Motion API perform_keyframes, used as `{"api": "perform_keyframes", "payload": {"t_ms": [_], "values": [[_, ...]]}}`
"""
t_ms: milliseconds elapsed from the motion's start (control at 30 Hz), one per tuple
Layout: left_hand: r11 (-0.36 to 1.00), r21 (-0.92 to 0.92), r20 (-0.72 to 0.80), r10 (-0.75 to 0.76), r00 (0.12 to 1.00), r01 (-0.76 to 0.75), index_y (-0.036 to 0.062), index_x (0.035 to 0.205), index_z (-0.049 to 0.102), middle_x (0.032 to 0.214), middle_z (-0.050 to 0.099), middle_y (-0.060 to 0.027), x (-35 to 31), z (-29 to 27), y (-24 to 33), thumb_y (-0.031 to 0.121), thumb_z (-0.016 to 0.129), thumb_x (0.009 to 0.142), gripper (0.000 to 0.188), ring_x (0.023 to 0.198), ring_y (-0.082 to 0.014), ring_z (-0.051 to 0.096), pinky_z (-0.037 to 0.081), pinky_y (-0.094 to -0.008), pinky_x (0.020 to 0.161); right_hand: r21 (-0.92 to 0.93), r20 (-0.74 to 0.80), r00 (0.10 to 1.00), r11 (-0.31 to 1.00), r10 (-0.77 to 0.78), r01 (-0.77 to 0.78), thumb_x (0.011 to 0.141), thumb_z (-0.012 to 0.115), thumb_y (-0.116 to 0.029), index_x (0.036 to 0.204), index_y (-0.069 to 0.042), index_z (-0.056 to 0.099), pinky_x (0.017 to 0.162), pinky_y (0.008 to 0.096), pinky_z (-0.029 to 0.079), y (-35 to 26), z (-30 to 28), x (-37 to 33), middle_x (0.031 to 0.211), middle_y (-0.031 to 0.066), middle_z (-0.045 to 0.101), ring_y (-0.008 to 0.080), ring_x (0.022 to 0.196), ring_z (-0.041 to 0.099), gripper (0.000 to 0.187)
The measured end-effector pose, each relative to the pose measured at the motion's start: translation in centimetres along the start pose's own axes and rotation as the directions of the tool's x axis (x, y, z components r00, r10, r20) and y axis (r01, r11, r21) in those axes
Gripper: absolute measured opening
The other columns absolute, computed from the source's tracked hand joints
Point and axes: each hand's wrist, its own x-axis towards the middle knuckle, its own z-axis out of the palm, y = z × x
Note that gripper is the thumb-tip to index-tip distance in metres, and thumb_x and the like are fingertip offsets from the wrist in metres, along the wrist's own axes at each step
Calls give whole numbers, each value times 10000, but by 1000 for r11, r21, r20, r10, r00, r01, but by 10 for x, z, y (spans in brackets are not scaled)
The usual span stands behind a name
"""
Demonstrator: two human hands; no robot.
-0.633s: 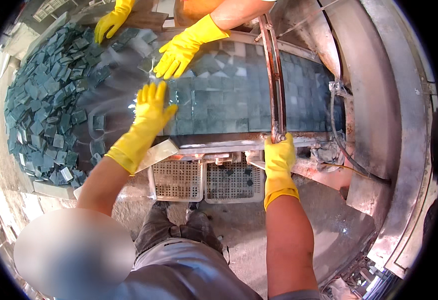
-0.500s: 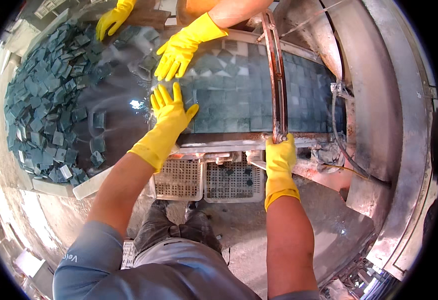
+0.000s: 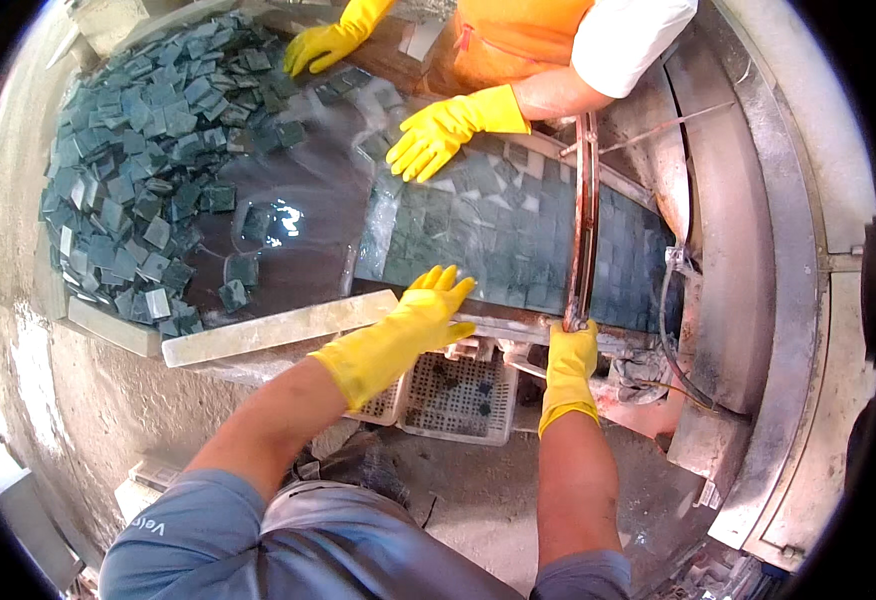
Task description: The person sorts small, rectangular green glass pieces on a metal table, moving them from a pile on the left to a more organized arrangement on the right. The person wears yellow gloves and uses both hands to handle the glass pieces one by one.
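My left hand (image 3: 408, 322), in a yellow rubber glove, has its fingers spread over the near edge of a bed of flat greenish-grey tiles (image 3: 503, 235). It holds nothing; whether its fingertips touch the tiles I cannot tell. With the right hand (image 3: 570, 368), gloved alike, I grip the near end of a rusty metal bar (image 3: 585, 205) that crosses above the tile bed. The tiles lie wet and side by side, with gaps and crooked pieces toward the far side.
A heap of loose tiles (image 3: 133, 180) covers the left of the wet surface. Across from me, a co-worker's gloved hand (image 3: 440, 135) hovers near the tiles; another (image 3: 320, 48) is by the heap. A pale strip (image 3: 278, 328) borders the near edge. Plastic crates (image 3: 458, 395) stand below.
My left hand has drawn back from the bed's left end to its near edge. My right hand stays on the bar. The view has shifted, showing more of the co-worker.
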Motion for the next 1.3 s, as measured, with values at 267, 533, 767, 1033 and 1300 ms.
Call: {"api": "perform_keyframes", "payload": {"t_ms": [267,533,767,1033,1300], "values": [[905,359,-620,48,783,228,58,1530,557,1561,543,-260,-165,-150,-200,318,835,866,765,1415,-472,517,399,-554,1210,-26,-22,998,998,52,-53,838,787,-432,1190,-108,700,880,528,584,-2,-4,1,1115,204,787,434,1030,750,486],[847,418,-553,-51,832,330,111,1663,401,1710,346,-268,-156,-111,-231,447,763,946,871,1551,-515,330,203,-600,1303,35,21,997,996,77,-78,843,787,-423,1300,-80,672,925,489,580,-8,6,0,1136,182,795,414,1080,748,582],[826,439,-520,-89,850,355,147,1649,432,1704,369,-248,-62,-94,-181,583,693,961,855,1568,-482,327,182,-609,1300,-38,-45,994,994,96,-98,835,800,-470,1311,-79,678,951,486,584,2,14,9,1185,183,788,399,1108,747,628],[873,467,-423,79,903,142,114,1665,392,1705,346,-277,-137,-140,-245,428,789,927,895,1556,-504,334,203,-564,1316,13,-55,994,996,91,-90,856,768,-430,1247,-72,694,919,508,587,-16,-1,-5,1143,200,786,418,1079,745,535],[840,507,-389,23,921,194,115,1661,396,1712,328,-270,-90,-112,-179,471,836,868,974,1571,-494,302,182,-589,1317,-8,-22,993,993,116,-116,867,777,-434,1285,-68,686,959,504,579,-18,-7,-6,1189,202,779,419,1127,734,563]]}}
